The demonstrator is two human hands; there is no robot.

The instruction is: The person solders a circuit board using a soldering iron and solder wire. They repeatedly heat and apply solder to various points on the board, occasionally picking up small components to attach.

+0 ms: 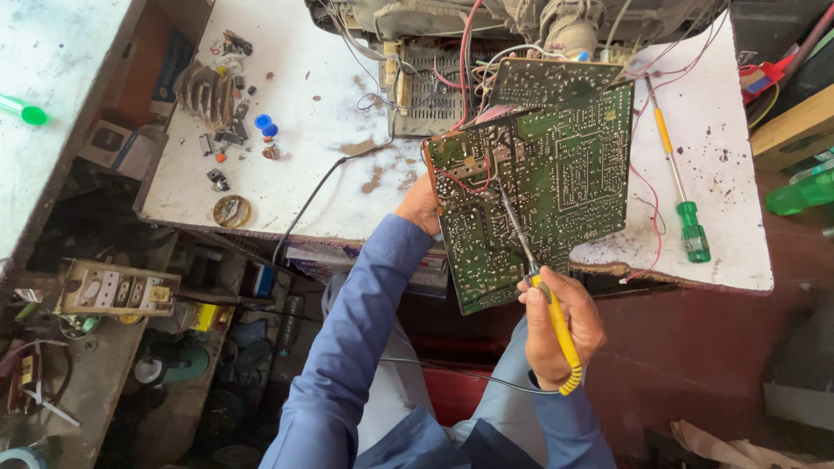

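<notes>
A large green circuit board stands tilted up off the white workbench, solder side toward me. My left hand grips its left edge, partly hidden behind it. My right hand holds a yellow-handled soldering iron like a pen. Its metal tip touches the board near the upper left, beside a loop of red wire.
A green-and-yellow screwdriver lies on the bench at the right. Small parts, blue caps and a round tin are scattered at the left. An opened appliance with wires sits behind the board. Cluttered shelves lie below left.
</notes>
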